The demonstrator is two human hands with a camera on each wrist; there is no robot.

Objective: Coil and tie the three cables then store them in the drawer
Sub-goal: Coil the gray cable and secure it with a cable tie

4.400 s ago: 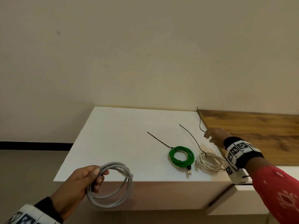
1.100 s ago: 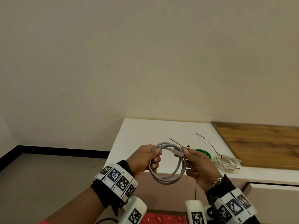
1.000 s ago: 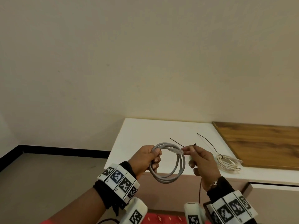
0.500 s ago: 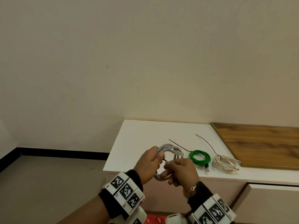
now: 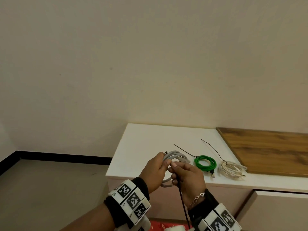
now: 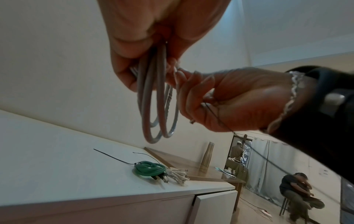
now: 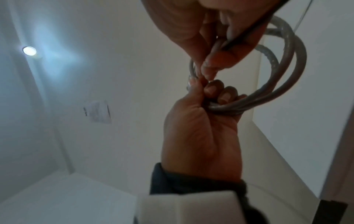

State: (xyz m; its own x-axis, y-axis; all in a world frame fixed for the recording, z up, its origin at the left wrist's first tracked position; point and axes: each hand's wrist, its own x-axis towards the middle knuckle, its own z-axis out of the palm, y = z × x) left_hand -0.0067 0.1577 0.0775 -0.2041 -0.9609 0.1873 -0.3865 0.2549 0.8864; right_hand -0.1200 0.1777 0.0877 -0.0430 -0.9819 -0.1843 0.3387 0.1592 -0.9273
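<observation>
The big white cabinet top (image 5: pixel 150 147) holds two tied cables: a green coiled cable (image 5: pixel 205 163) and, at 3 o'clock from it, a cream coiled cable (image 5: pixel 230 169). In front of the cabinet, in the air, the left hand (image 5: pixel 154 174) has its fingers wrapped round a grey coiled cable (image 5: pixel 175 155). The right hand (image 5: pixel 188 176) sits at 3 o'clock from the left one, touching it, and pinches a thin black zip tie (image 5: pixel 182 199). The tie's long tail hangs toward 6 o'clock. Its top end meets the grey coil right between the two hands, so I think the right hand threads it next.
</observation>
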